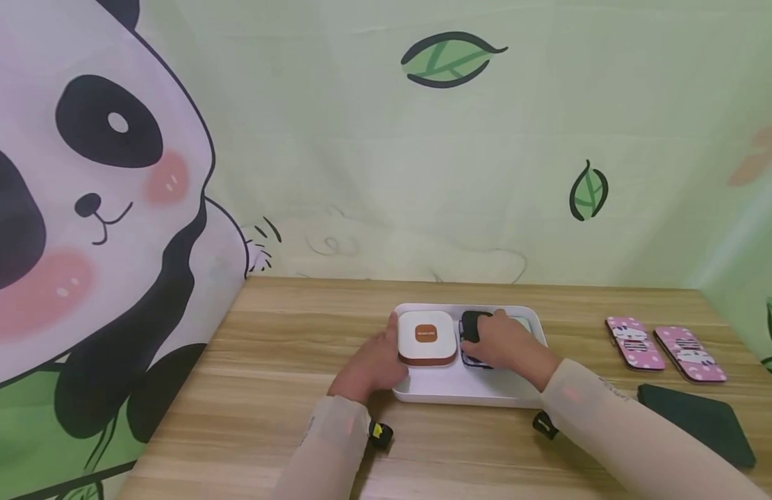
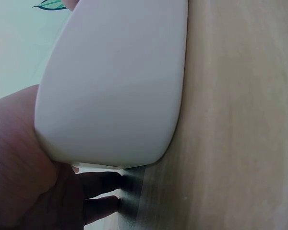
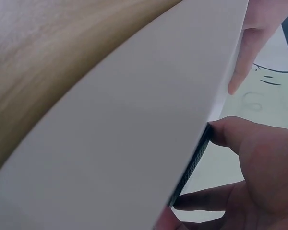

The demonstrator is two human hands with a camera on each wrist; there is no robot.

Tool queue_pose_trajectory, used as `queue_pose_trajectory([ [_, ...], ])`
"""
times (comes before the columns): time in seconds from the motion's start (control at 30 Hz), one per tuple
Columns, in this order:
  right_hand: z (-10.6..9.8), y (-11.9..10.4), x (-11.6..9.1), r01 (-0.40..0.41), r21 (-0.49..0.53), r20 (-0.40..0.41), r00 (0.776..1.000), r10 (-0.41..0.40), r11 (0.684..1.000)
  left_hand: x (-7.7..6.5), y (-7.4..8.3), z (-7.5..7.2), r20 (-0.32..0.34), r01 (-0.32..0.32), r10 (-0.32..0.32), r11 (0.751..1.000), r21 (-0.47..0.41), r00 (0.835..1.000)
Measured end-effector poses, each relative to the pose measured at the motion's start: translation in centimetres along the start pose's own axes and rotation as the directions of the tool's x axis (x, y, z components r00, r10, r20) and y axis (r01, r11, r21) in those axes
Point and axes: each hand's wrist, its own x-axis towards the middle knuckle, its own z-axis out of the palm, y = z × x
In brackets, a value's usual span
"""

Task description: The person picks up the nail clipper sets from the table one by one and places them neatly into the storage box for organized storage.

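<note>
A white tray lies on the wooden table, with a rounded white box in its left half. The box has a brown base and a brown square label. My left hand grips the tray's left end; in the left wrist view its fingers reach past the tray's corner. Inside the tray, my right hand pinches a dark flat object right of the box. Its textured dark edge shows between thumb and fingers in the right wrist view. The hand hides most of it, so I cannot tell its kind.
Two pink patterned cases lie side by side on the right of the table. Nearer, partly behind my right sleeve, is a dark green flat rectangular object. A fabric backdrop with a panda and leaves stands along the table's back edge.
</note>
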Motion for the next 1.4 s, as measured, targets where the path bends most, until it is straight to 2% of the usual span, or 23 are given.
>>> queue_pose_trajectory([
  [0.4,0.27,-0.06,0.14,-0.034,-0.004,0.0,0.999,0.034,0.999,0.14,0.04,0.13,-0.015,-0.016,0.016,1.0,0.009,1.0],
  [0.9,0.3,-0.55,-0.44,-0.008,-0.043,-0.055,0.998,0.005,0.999,0.27,-0.28,0.32,-0.015,-0.012,0.012,1.0,0.006,1.0],
  [1.2,0.45,-0.28,-0.34,-0.023,-0.03,-0.032,0.999,0.022,0.999,0.33,-0.08,0.35,-0.012,-0.007,0.007,1.0,0.014,1.0],
  [1.4,0.56,-0.19,-0.52,-0.005,-0.029,-0.037,0.999,0.004,1.0,0.35,-0.18,0.3,-0.01,-0.005,0.005,1.0,0.006,1.0],
])
